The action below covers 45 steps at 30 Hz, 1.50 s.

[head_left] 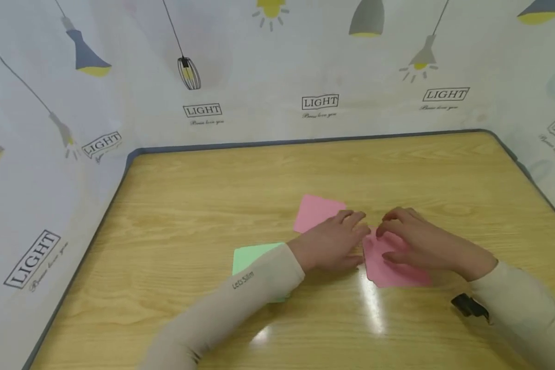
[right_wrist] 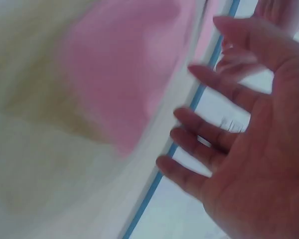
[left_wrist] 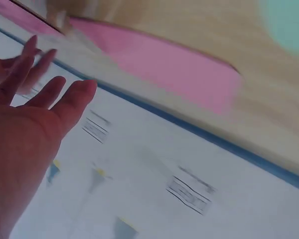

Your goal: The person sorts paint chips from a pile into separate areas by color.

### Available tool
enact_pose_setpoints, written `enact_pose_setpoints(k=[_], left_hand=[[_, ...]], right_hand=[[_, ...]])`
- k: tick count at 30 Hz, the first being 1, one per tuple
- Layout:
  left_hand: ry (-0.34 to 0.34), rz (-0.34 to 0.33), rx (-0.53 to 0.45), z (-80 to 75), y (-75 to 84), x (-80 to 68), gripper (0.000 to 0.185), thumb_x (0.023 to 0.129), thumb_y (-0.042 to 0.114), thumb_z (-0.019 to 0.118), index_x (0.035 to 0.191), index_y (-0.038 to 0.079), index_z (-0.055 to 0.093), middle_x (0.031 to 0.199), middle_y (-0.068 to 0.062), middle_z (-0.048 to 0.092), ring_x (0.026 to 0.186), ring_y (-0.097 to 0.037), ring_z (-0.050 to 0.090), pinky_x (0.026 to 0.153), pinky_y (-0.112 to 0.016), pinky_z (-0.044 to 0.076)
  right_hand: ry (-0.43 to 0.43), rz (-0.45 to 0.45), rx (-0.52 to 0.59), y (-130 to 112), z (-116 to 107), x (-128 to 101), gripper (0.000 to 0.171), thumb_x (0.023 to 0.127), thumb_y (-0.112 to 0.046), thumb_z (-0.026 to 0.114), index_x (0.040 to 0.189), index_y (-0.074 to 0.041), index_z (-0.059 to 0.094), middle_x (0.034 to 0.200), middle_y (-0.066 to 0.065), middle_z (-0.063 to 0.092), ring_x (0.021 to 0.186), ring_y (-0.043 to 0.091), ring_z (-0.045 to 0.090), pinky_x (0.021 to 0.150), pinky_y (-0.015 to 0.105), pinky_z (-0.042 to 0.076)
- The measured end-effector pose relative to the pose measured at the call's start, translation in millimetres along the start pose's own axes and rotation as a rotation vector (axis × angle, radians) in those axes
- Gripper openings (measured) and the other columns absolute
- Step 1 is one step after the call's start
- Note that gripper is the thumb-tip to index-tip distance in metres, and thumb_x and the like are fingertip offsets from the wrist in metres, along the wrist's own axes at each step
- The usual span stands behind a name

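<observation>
Two pink paper sheets and a green one lie on a wooden table point(head_left: 203, 205). My right hand point(head_left: 388, 236) rests on the near pink sheet point(head_left: 388, 270), fingers loosely bent over its upper left part. My left hand point(head_left: 351, 226) lies flat beside it, fingertips at that sheet's upper corner and just below the far pink sheet point(head_left: 316, 210). The green sheet point(head_left: 250, 254) is partly hidden under my left forearm. In the blurred wrist views the left hand point(left_wrist: 35, 99) and right hand point(right_wrist: 229, 124) show spread fingers holding nothing, with pink paper point(left_wrist: 174, 64) point(right_wrist: 119, 69) beyond them.
A white curtain printed with lamps and "LIGHT" labels point(head_left: 319, 102) walls the table on the back, left and right. The table has a grey-blue rim point(head_left: 305, 140). A small black device point(head_left: 467, 306) sits at my right sleeve.
</observation>
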<state>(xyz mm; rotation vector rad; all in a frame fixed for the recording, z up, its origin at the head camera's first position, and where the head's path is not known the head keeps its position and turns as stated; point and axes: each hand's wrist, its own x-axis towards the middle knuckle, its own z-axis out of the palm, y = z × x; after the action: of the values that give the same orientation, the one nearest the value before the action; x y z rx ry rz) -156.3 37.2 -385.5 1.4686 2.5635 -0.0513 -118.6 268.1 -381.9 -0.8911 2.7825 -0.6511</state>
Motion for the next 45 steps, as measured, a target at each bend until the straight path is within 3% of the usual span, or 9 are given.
enact_pose_setpoints(k=[2,7,14,23,30,37,45], left_hand=[[0.025,-0.03,-0.014,-2.7,-18.7,-5.9,0.062,0.097,0.047,0.055,0.146,0.012,0.041,0.154,-0.011,0.029,0.141,-0.029,0.027,0.114,-0.034,0.022],[0.055,-0.135,-0.155,-0.2,-58.6,-15.9,0.069,0.097,0.044,0.058,0.149,0.005,0.033,0.153,-0.014,0.027,0.142,-0.028,0.021,0.114,-0.035,0.022],[0.033,-0.157,-0.271,13.1,-82.0,-18.3,0.08,0.091,0.054,0.061,0.15,0.008,0.03,0.154,-0.011,0.026,0.143,-0.025,0.016,0.114,-0.033,0.02],[0.042,-0.129,-0.341,16.8,-92.4,-23.7,0.077,0.086,0.049,0.067,0.146,0.01,0.039,0.153,-0.01,0.028,0.142,-0.022,0.02,0.111,-0.032,0.027],[0.022,-0.133,-0.266,18.4,-88.8,-20.1,0.08,0.089,0.052,0.064,0.15,0.009,0.036,0.155,-0.009,0.028,0.143,-0.025,0.021,0.114,-0.033,0.022],[0.041,-0.116,-0.178,19.2,-86.4,-19.0,0.077,0.089,0.054,0.062,0.146,0.007,0.04,0.15,-0.011,0.034,0.139,-0.028,0.029,0.113,-0.034,0.025],[-0.004,-0.139,-0.227,19.6,-87.0,-23.5,0.082,0.089,0.055,0.062,0.15,0.007,0.035,0.157,-0.016,0.024,0.145,-0.03,0.018,0.115,-0.036,0.02]], right_hand=[[0.0,0.025,-0.027,-7.8,0.9,15.1,0.036,0.085,-0.023,0.076,0.115,-0.008,0.063,0.123,0.013,0.05,0.114,0.034,0.047,0.089,0.05,0.045],[-0.033,0.057,-0.118,-25.8,8.3,57.8,0.057,0.085,-0.033,0.077,0.124,0.001,0.056,0.121,0.02,0.05,0.107,0.035,0.051,0.084,0.047,0.049],[-0.098,0.084,-0.214,-35.3,19.6,100.6,0.07,0.084,-0.046,0.074,0.13,0.002,0.052,0.125,0.027,0.046,0.114,0.043,0.046,0.087,0.058,0.046],[-0.186,0.14,-0.2,-36.5,16.4,116.6,0.068,0.079,-0.034,0.08,0.128,0.002,0.05,0.119,0.025,0.043,0.11,0.039,0.042,0.084,0.053,0.047],[-0.159,0.081,-0.194,-30.8,20.5,115.0,0.076,0.076,-0.037,0.081,0.13,0.003,0.045,0.122,0.025,0.039,0.109,0.038,0.045,0.084,0.047,0.051],[-0.161,0.02,-0.208,-27.4,18.4,113.3,0.078,0.078,-0.037,0.079,0.135,0.003,0.044,0.136,0.027,0.036,0.125,0.041,0.037,0.095,0.05,0.046],[-0.205,-0.016,-0.249,-27.7,16.7,112.4,0.078,0.078,-0.038,0.079,0.135,0.003,0.046,0.133,0.025,0.044,0.124,0.04,0.039,0.097,0.05,0.044]])
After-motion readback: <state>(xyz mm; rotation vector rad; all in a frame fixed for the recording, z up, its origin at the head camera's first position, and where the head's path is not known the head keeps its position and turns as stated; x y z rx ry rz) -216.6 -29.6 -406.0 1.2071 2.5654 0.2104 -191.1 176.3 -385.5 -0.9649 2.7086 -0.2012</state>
